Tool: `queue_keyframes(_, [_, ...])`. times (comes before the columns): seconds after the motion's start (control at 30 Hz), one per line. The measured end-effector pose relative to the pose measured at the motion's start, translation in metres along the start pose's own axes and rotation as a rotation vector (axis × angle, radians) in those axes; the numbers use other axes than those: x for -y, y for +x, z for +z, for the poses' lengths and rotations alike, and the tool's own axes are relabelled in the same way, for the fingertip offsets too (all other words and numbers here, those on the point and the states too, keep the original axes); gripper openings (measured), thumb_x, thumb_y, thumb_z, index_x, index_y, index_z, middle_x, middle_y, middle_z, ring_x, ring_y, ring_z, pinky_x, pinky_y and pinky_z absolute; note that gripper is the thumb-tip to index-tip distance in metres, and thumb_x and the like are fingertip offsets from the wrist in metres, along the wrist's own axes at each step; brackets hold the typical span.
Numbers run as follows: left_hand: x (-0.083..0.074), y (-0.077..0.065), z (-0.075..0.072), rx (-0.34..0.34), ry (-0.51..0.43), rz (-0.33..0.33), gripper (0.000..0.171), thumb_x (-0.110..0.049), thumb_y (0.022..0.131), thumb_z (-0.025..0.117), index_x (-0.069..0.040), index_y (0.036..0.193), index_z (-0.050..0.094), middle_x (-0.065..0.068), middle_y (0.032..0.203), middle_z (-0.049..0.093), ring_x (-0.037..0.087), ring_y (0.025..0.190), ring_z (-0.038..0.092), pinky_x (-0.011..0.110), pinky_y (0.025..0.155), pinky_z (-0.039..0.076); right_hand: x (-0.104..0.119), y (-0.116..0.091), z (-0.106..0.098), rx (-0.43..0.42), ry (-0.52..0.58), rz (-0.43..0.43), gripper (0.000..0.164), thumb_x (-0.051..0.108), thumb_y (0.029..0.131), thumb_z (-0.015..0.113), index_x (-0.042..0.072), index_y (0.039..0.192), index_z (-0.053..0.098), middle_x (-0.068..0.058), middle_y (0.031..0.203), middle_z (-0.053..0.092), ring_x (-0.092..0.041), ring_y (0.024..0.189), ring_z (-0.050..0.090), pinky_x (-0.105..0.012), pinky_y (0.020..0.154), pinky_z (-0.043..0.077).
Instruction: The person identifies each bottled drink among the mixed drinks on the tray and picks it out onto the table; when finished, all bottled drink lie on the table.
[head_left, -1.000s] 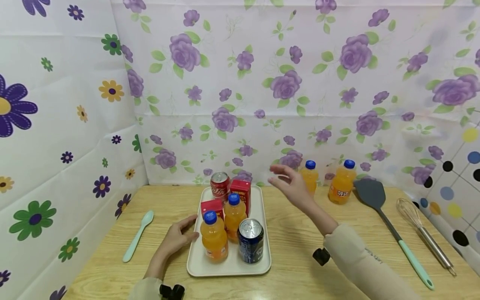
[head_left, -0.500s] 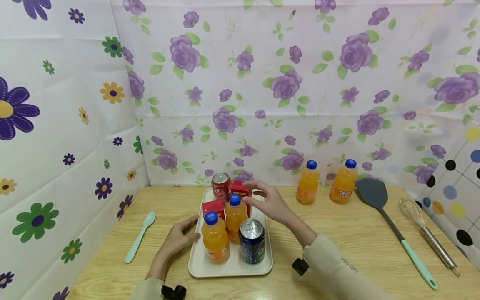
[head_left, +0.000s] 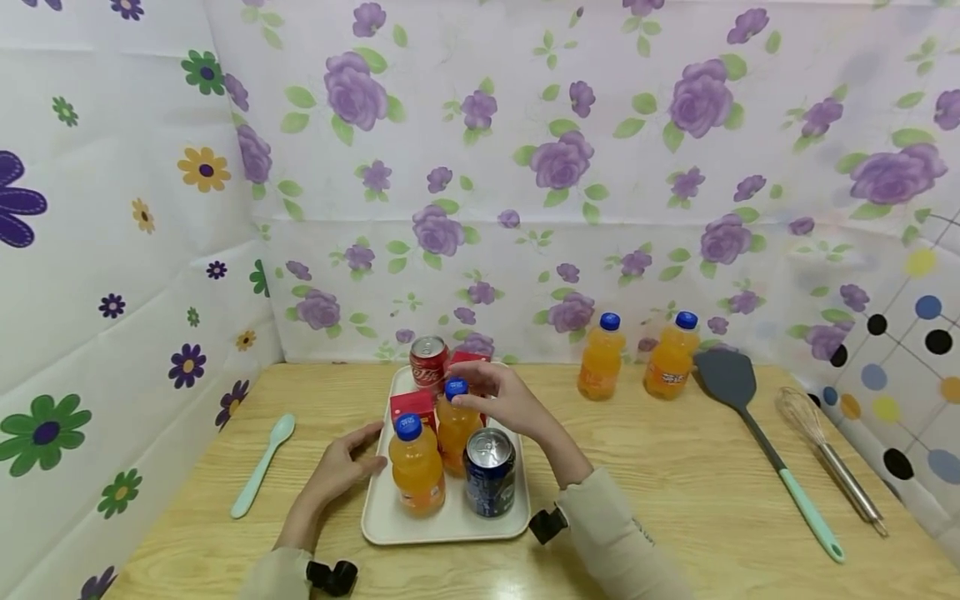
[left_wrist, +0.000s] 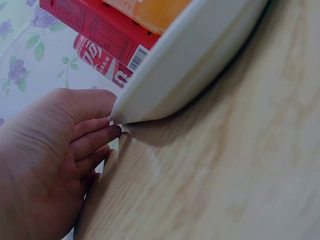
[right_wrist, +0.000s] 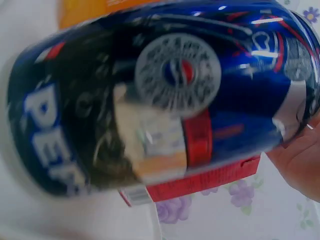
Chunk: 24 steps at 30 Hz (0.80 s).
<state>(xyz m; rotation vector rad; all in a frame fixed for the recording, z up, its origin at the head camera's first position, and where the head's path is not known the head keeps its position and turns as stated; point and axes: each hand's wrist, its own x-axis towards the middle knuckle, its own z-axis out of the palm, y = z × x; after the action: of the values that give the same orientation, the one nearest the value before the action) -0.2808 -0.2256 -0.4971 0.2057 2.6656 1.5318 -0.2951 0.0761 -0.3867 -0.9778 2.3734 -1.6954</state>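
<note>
From where I stand, the tray (head_left: 446, 537) sits on the table (head_left: 697, 500), crowded with drinks. The person's left hand (head_left: 341, 468) rests at its left edge, fingers loosely extended and fingertips against the rim, gripping nothing tightly; I'd say it is steadying the tray. The right hand (head_left: 512, 402) is over the middle of the load, curved about the top of the inner orange bottle (head_left: 456, 437), thumb in front of the neck. Whether it has really taken hold, I can't tell.

That bottle stands upright between the front orange bottle (head_left: 416, 477) and the dark blue can (head_left: 490, 479), with a red carton (head_left: 412, 407) close behind on the left. The step in hand looks to me like getting a grip on it, or setting it in place. Either way, the next move seems to call for a firm pinch below the cap and a straight, upright path, since a sideways pull could knock the can. The left hand would do well to stay by the rim.
</note>
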Motion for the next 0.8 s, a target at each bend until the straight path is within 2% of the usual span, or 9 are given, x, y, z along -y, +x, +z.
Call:
queue_keyframes(0.1, [-0.001, 0.000, 0.001, 0.003, -0.013, 0.003, 0.063, -0.011, 0.086, 0.070, -0.004, 0.144, 0.046, 0.019, 0.151, 0.044, 0.037, 0.144, 0.034, 0.054, 0.122, 0.024, 0.000, 0.002, 0.001, -0.001, 0.015, 0.007, 0.048, 0.015, 0.091, 0.068, -0.003, 0.134, 0.055, -0.019, 0.132, 0.061, -0.031, 0.111, 0.063, -0.019, 0.089, 0.055])
queue_keyframes(0.33, [-0.001, -0.001, 0.000, -0.007, -0.015, 0.002, 0.062, -0.009, 0.086, 0.069, -0.002, 0.144, 0.047, 0.020, 0.150, 0.045, 0.038, 0.144, 0.036, 0.054, 0.121, 0.025, -0.003, 0.003, 0.008, 0.000, 0.094, 0.077, 0.048, 0.014, 0.090, 0.070, 0.000, 0.133, 0.056, -0.020, 0.131, 0.062, -0.026, 0.108, 0.065, -0.031, 0.090, 0.059])
queue_keyframes(0.47, [0.001, 0.000, 0.002, -0.010, -0.011, -0.004, 0.062, -0.010, 0.086, 0.069, -0.003, 0.144, 0.047, 0.019, 0.150, 0.045, 0.037, 0.144, 0.035, 0.054, 0.121, 0.025, -0.004, 0.000, 0.009, -0.009, 0.105, 0.100, 0.046, 0.016, 0.090, 0.070, 0.000, 0.131, 0.058, -0.020, 0.124, 0.066, -0.021, 0.101, 0.067, -0.031, 0.087, 0.060])
queue_keyframes(0.67, [0.002, -0.001, 0.004, 0.000, -0.017, -0.012, 0.062, -0.010, 0.087, 0.069, -0.003, 0.144, 0.047, 0.019, 0.151, 0.044, 0.037, 0.144, 0.034, 0.054, 0.122, 0.024, -0.004, -0.003, 0.013, -0.071, 0.089, 0.137, 0.042, 0.016, 0.089, 0.071, 0.002, 0.126, 0.063, -0.019, 0.117, 0.070, -0.017, 0.093, 0.069, -0.029, 0.083, 0.060])
queue_keyframes(0.8, [0.002, -0.001, 0.002, -0.009, -0.018, -0.002, 0.062, -0.011, 0.086, 0.070, -0.003, 0.144, 0.047, 0.019, 0.150, 0.045, 0.038, 0.144, 0.035, 0.055, 0.121, 0.024, -0.004, -0.002, 0.017, -0.113, 0.130, 0.146, 0.040, 0.013, 0.087, 0.072, 0.002, 0.125, 0.064, -0.020, 0.114, 0.071, -0.014, 0.089, 0.069, -0.026, 0.081, 0.060])
